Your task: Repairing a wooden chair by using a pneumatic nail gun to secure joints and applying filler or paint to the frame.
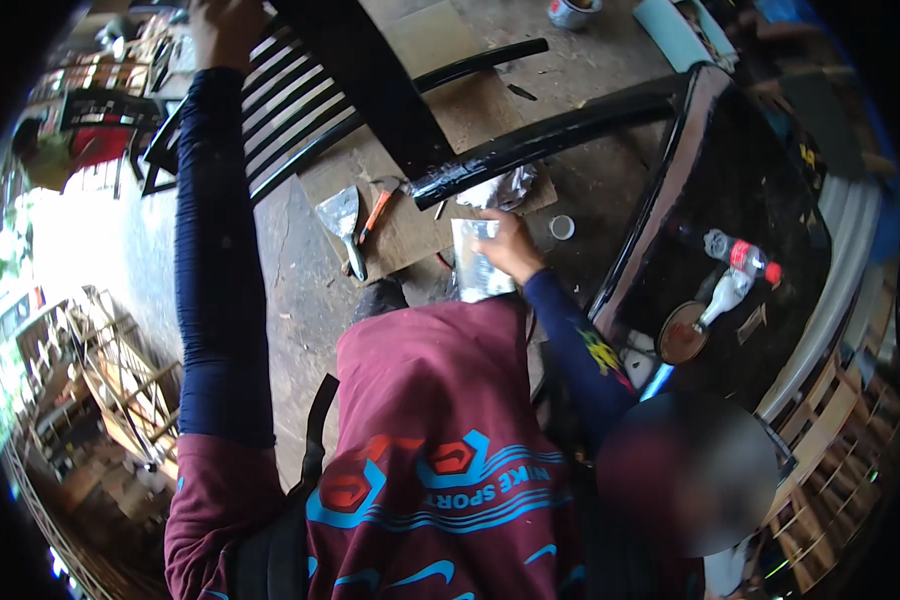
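Right hand [510,247] was clamped on a grey, silvery rectangular sheet of abrasive paper [478,262], long axis running roughly toward and away from the body. The glossy black wooden chair rail [540,140] lay just beyond that grip, its wrapped end nearest, long axis slanting up to the right. Left hand [225,30] was far off, arm stretched out to the black slatted chair back [290,100]; fingers appeared closed on its top edge, partly cropped. Right hand was the nearer one.
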Action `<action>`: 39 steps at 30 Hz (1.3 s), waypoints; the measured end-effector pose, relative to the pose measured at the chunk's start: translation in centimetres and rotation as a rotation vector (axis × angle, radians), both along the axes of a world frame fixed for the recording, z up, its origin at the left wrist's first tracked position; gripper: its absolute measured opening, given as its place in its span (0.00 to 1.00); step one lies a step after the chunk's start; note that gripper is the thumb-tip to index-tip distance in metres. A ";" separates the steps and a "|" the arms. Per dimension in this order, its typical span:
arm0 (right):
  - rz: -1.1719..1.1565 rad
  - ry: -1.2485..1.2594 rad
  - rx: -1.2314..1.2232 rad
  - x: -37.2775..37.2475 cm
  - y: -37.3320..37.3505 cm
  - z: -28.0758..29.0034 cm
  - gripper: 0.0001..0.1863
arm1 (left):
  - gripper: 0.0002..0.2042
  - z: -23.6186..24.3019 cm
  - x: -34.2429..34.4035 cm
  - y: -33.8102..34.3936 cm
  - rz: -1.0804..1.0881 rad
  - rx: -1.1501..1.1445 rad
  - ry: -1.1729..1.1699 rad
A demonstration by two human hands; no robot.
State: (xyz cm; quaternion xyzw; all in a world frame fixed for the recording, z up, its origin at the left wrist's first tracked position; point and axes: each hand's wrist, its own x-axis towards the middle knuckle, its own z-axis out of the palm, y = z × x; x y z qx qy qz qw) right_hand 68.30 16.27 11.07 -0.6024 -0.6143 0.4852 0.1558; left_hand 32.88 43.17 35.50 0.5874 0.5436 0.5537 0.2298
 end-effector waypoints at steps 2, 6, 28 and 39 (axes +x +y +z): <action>-0.325 0.116 -0.105 -3.9 -0.4 -5.5 0.31 | 0.24 -0.2 1.6 0.9 -0.067 0.038 -0.041; -0.638 0.648 -0.306 -12.4 3.7 -6.3 0.27 | 0.25 -2.4 -4.7 4.4 -0.032 0.236 0.316; -0.884 0.947 -0.051 1.3 -2.6 8.9 0.29 | 0.20 1.1 3.2 -4.3 -0.103 0.173 -0.052; 0.201 -0.758 0.462 -2.7 9.5 16.8 0.15 | 0.22 1.3 4.4 -5.0 0.111 0.280 0.089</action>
